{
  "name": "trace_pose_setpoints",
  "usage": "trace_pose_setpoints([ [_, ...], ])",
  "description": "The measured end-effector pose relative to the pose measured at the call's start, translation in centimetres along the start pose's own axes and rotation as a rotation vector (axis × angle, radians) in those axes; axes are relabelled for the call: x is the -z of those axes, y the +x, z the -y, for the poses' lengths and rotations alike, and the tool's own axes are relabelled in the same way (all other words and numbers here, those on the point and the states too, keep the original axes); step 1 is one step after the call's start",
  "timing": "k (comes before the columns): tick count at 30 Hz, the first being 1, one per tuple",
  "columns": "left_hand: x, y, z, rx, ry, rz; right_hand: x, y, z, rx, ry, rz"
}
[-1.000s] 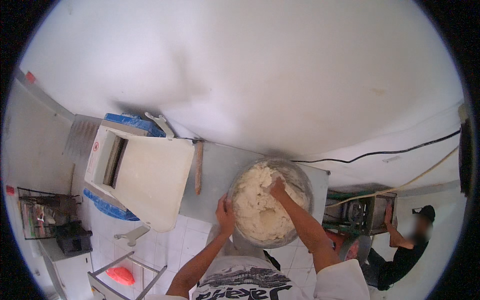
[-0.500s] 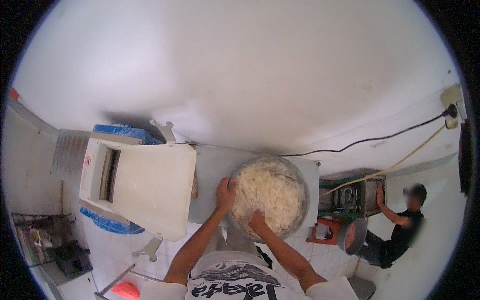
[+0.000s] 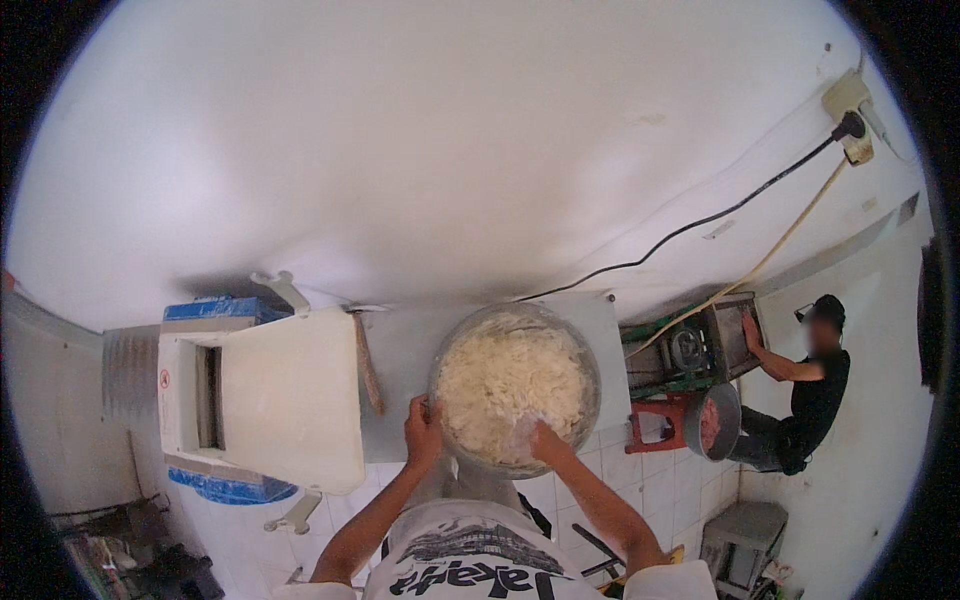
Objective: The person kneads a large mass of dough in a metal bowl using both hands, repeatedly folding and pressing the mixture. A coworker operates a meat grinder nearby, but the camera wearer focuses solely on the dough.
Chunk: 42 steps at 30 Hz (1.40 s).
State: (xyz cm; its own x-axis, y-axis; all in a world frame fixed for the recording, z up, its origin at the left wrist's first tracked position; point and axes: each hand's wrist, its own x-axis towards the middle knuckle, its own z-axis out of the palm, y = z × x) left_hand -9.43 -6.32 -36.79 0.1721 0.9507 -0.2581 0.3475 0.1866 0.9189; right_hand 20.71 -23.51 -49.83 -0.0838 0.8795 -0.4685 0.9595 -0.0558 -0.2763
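Note:
A large round metal bowl (image 3: 596,400) in front of me is filled with a pale, crumbly dough mix (image 3: 500,370). My left hand (image 3: 423,432) is closed on the bowl's left rim, at the side near me. My right hand (image 3: 535,440) reaches into the near right part of the mix. Its whitish fingers, floured or covered, sink into the mix, and I cannot tell how they are bent.
A cream and blue machine with a broad tray (image 3: 290,390) stands left of the grey table (image 3: 400,345). To the right are a red stool (image 3: 657,425), a bowl of pink stuff (image 3: 713,420) and a co-worker (image 3: 815,390) by a metal machine. Cables run along the wall.
My left hand has slid along the bowl's left rim toward me. In the mix, my right hand has shifted to the right. The whole view has turned slightly.

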Motion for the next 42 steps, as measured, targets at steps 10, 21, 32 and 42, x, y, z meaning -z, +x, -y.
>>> trace_pose_setpoints([
  [10,-2.2,7.9,-0.5,-0.416,0.294,-0.118,4.0,-1.1,-3.9,-0.344,0.315,-0.269],
  [21,-4.7,5.2,-1.5,-0.142,-0.031,-0.314,14.9,18.7,-9.6,-0.338,0.440,-0.222],
  [32,-5.0,3.8,-2.0,-0.135,-0.085,-0.297,-5.5,7.5,-5.1,-0.267,0.412,-0.133],
  [42,-4.5,3.0,-0.7,-0.162,-0.116,-0.413,16.6,1.6,-4.1,0.052,0.312,-0.165],
])
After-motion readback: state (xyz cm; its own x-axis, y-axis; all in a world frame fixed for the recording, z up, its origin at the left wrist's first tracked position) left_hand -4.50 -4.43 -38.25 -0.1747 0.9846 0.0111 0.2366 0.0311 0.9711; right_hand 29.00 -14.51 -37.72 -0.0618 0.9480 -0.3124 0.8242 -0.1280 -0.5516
